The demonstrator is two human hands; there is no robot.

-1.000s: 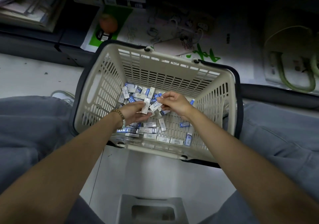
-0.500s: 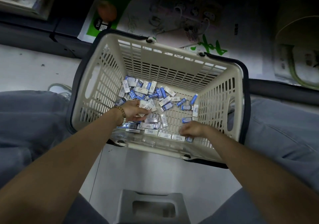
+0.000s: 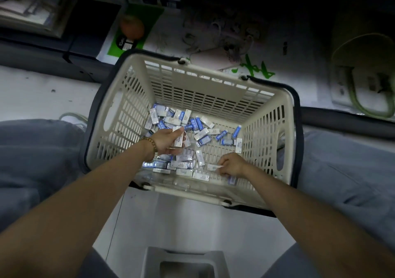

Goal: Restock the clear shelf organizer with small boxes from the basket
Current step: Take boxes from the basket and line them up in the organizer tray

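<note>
Inside the basket (image 3: 213, 93), small boxes (image 3: 201, 134)

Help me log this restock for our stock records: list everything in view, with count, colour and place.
Slatted plastic shopping basket: one, cream with dark handles, centre, on the pale floor.
Small cardboard boxes: dozens, blue and white, loose on the basket's bottom.
Gripped small boxes: a few, white, over the basket's left part.
Pinched small box: one, white, by the basket's near wall.
Round fruit-like object: one, orange, on a green-and-white sheet beyond the basket.
Bag with looped handles: one, pale with green handles, far right.
Plastic stool: one, grey, bottom centre.
Bead bracelet: one, brown, left wrist.
Trouser legs: two, grey, flanking the basket.
Left hand: grips the white boxes.
Right hand: pinches the single box.
</note>
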